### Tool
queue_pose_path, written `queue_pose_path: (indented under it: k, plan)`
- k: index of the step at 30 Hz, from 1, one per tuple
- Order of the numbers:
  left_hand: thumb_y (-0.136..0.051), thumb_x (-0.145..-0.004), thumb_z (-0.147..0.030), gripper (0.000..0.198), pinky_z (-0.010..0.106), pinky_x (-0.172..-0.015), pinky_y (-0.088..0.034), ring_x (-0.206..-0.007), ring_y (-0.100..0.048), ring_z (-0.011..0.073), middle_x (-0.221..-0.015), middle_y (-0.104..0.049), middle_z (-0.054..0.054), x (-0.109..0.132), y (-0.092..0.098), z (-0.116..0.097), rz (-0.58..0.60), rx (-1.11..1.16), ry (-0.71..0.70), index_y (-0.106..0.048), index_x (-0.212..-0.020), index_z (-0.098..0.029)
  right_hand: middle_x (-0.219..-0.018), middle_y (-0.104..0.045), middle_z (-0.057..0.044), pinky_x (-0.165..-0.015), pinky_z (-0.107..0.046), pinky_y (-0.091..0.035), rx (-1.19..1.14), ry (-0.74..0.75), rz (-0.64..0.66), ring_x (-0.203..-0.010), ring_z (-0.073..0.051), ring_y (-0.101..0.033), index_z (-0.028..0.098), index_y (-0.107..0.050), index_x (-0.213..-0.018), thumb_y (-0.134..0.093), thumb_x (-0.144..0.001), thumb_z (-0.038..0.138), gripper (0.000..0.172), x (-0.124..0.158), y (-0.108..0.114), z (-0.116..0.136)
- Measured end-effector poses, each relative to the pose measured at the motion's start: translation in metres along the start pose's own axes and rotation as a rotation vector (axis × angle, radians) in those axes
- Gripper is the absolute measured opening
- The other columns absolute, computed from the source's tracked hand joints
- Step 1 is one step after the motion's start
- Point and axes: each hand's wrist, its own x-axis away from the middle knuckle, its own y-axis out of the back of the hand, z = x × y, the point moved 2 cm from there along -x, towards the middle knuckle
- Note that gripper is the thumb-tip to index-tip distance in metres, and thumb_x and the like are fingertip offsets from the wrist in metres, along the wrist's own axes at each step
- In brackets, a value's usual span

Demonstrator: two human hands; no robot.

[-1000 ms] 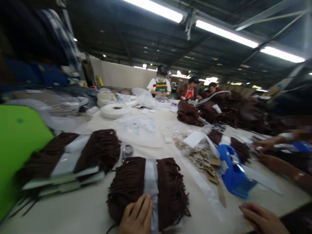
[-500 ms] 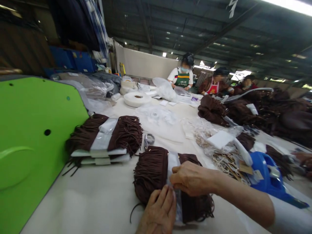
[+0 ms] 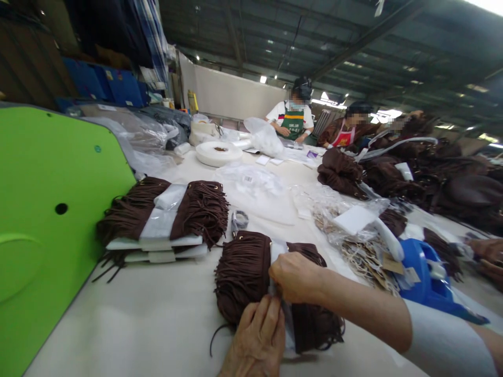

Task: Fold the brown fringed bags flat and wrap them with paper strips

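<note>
A brown fringed bundle (image 3: 243,277) lies on the white table, with a whitish translucent band (image 3: 279,250) around its middle. My left hand (image 3: 257,335) rests on the lower part of the band, fingers close together and pressing down. Just above it, my right hand (image 3: 296,277) is curled closed at the band; what its fingertips pinch is hidden. To the left lies a stack of brown fringed pieces (image 3: 200,209) with a similar band and white sheets under it. A small grey ring-shaped item (image 3: 239,221) sits between stack and bundle.
A green panel (image 3: 58,173) stands at the left. A white roll (image 3: 219,153) and plastic bags (image 3: 255,188) lie farther back. On the right are a blue holder (image 3: 426,272), tan cords (image 3: 367,262) and brown bags (image 3: 451,183). People stand behind the table; another person's hands show at the right edge.
My right hand has turned and closed more tightly at the band, moving slightly left and up. My left hand stays nearly in place. The view has shifted slightly.
</note>
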Motion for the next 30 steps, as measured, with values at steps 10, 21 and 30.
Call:
queue_pose_path:
  k: [10, 21, 30]
  plan:
    - [-0.021, -0.091, -0.021, 0.042, 0.035, -0.083, -0.028, -0.102, -0.046, 0.0233, -0.104, -0.061, 0.007, -0.008, 0.007, 0.001, -0.014, 0.030, -0.022, -0.062, -0.098, -0.012, -0.084, -0.069, -0.014, -0.059, -0.026, -0.045, -0.099, -0.096, -0.079, -0.078, -0.027, -0.066, 0.011, -0.065, -0.093, -0.078, -0.058, 0.031, 0.042, 0.000, 0.006, -0.020]
    - [-0.019, -0.091, -0.026, 0.046, 0.040, -0.089, -0.024, -0.111, -0.041, 0.0281, -0.115, -0.057, 0.013, 0.007, -0.007, -0.001, 0.033, 0.038, -0.050, -0.057, -0.109, -0.008, -0.064, -0.062, 0.003, -0.054, -0.019, -0.040, -0.371, -0.102, -0.306, -0.058, -0.011, -0.057, 0.016, -0.064, -0.077, -0.068, -0.072, 0.023, 0.009, 0.006, -0.007, -0.084]
    - [-0.027, -0.090, -0.016, 0.037, 0.038, -0.088, -0.032, -0.106, -0.051, 0.0248, -0.104, -0.063, 0.011, 0.002, -0.007, -0.001, -0.191, 0.061, -0.016, -0.063, -0.097, -0.010, -0.107, -0.065, -0.006, -0.086, -0.035, -0.037, -0.208, 0.177, -0.854, -0.099, -0.020, -0.053, 0.017, -0.057, -0.111, -0.043, -0.086, 0.013, 0.029, 0.061, -0.073, 0.005]
